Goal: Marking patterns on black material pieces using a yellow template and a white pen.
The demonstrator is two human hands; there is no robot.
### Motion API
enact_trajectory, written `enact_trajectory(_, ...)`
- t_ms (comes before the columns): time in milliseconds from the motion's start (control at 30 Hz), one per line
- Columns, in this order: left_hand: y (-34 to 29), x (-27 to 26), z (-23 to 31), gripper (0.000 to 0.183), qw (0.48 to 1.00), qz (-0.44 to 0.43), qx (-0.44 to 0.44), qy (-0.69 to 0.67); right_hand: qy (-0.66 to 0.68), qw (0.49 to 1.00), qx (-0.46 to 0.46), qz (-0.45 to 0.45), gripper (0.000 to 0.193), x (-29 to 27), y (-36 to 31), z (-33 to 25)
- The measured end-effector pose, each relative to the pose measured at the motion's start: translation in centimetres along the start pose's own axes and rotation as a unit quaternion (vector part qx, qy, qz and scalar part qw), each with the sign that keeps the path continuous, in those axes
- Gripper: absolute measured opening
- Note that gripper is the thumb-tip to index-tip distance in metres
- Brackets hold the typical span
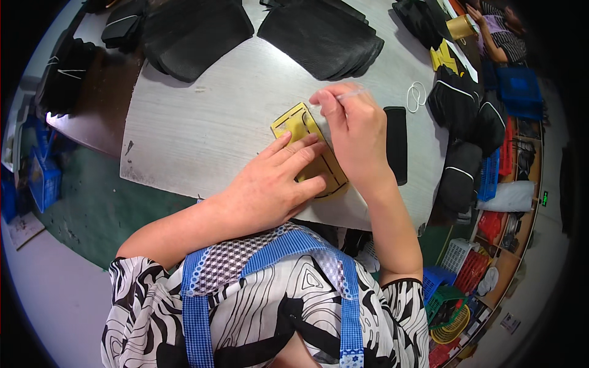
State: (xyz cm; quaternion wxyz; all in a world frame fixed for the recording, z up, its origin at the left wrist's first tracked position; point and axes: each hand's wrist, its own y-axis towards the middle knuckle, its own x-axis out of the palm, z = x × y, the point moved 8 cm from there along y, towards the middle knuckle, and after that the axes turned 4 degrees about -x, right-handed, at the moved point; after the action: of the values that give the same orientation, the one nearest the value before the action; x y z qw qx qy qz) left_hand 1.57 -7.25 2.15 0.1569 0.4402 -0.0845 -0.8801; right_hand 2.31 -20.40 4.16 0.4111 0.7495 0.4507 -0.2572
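- On the pale counter, close to the near edge, I see a yellow template lying at a slant, with dark lines running along its sides.
- My view shows the left hand laid over the template, palm down, its fingers spread wide and gripping nothing.
- I see the right hand just above and to the right of the template, its fingers pinched narrow around a slim see-through stick; the hand is slightly blurred, and I cannot tell whether the tip touches the template.
- Right of that hand I find a narrow black piece lying flat, its long side running near to far.
- Beyond it, near the counter's right side, I make out a white loop of cord.
- At the far side I have two fanned stacks of black sheets, a left stack and a right stack, standing apart.
- Along the right I see black bundles tied with white bands, with yellow strips and a tan roll farther off.
- At the far right I notice another person.
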Motion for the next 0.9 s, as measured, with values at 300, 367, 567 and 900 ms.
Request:
enact_trajectory(300,0.0,-0.1,-0.4,0.034,0.999,0.025,-0.017,-0.02,0.007,0.987,0.121,-0.11,0.01,-3.6,-9.0,-1.0)
enact_trajectory(367,0.1,-0.3,-0.6,0.037,0.999,0.02,-0.022,-0.017,-0.011,0.982,0.139,-0.127,0.01,-4.1,-10.0,-0.9)
enact_trajectory(567,1.2,-0.8,-0.4,0.035,1.0,-0.002,0.003,0.03,0.094,0.991,0.024,-0.088,0.011,-2.9,-10.5,-3.6)
enact_trajectory(900,5.4,-0.6,-1.9,0.074,0.991,-0.133,0.032,0.001,0.064,0.99,0.126,0.021,0.013,-3.2,-9.7,-0.1)
